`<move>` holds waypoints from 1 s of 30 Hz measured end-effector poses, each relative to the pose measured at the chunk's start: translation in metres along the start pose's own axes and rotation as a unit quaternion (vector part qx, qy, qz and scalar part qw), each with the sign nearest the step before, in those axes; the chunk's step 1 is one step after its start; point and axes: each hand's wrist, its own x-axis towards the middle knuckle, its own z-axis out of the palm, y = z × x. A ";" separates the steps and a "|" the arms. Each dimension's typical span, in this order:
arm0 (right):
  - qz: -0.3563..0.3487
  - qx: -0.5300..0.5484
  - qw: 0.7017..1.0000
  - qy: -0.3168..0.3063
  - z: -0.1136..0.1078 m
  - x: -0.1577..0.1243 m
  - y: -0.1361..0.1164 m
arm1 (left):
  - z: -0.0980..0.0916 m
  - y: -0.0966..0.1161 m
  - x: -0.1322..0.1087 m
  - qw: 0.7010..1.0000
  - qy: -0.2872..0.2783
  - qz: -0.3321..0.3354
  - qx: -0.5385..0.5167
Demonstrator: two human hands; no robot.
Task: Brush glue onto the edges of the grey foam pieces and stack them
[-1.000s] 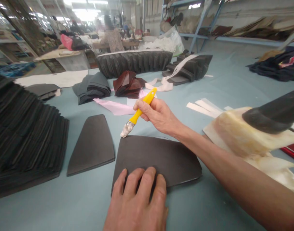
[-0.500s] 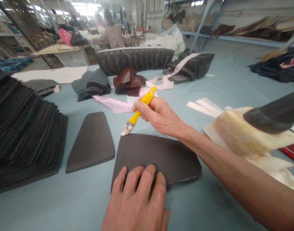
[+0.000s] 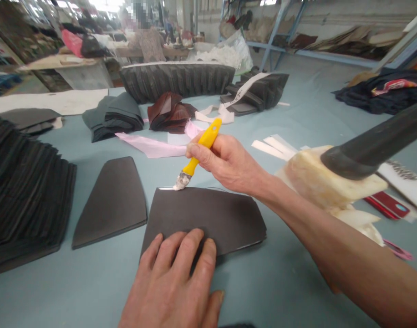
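1. The brush (image 3: 196, 157) tip is now touching the dark panel's (image 3: 211, 216) far left edge.
2. The right hand (image 3: 231, 164) is gripping its yellow handle.
3. The left hand (image 3: 174, 282) is pressing flat, fingers spread, likely pinning the dark panel's near edge.

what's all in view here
table: one, blue-grey, under everything
flat panel: one, dark grey, front centre
second panel: one, dark grey, left of it
panel stack: one, black, far left
fanned row: one, black, far back
folded pile: one, grey, back left
leather pieces: one pile, maroon, back centre
long strip: one, pink, mid-table
cut strips: several, white, right of centre
crusted block: one, yellowish, right
brush: one, yellow handle, tip at panel's far edge
left hand: flat on the panel's near edge
right hand: fingers closed on the brush
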 end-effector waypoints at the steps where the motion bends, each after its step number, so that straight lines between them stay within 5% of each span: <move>1: 0.003 -0.016 1.000 0.001 -0.002 -0.002 0.000 | -0.001 0.000 0.000 1.000 0.000 0.000 -0.002; 18: 0.023 -0.102 0.994 0.014 -0.036 -0.037 -0.009 | -0.004 -0.001 0.003 0.998 0.049 -0.007 -0.030; 30: 0.053 -0.123 0.991 0.032 -0.060 -0.066 -0.014 | -0.009 -0.004 0.003 0.999 0.012 -0.016 -0.047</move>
